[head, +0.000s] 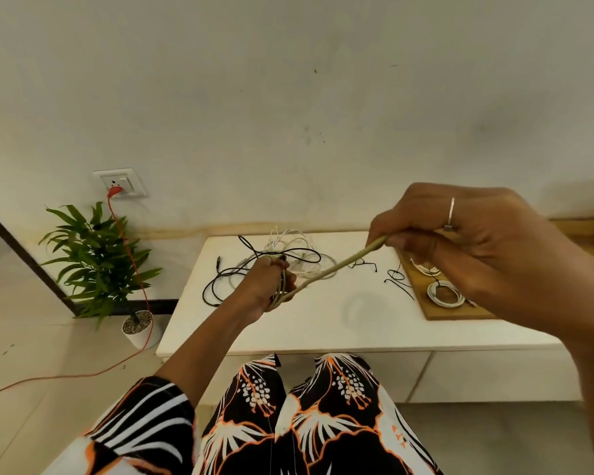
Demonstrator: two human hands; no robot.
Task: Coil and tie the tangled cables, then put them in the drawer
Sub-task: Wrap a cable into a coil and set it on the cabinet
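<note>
Patterned trousers and left sleeve nearest, both cut off by the bottom edge. Right hand is close to the camera, large, its wrist cut off at the right edge; fingers curled, pinching the end of a beige tie, ring on one finger. The tie runs taut down-left to the left hand, which grips a coil of pale cable over the white table; the fingers hide most of the coil, so how the tie sits on it can't be told. Far of the left hand, a tangle of black and white cables lies on the table, individual cables hard to separate. Small black wire bits lie right of the tangle. At the right end a wooden tray, partly hidden behind the right hand, holds a coiled white cable and another white coil farther back, mostly hidden. Left on the floor, a potted plant; an orange cord runs from a wall socket down across the floor.
</note>
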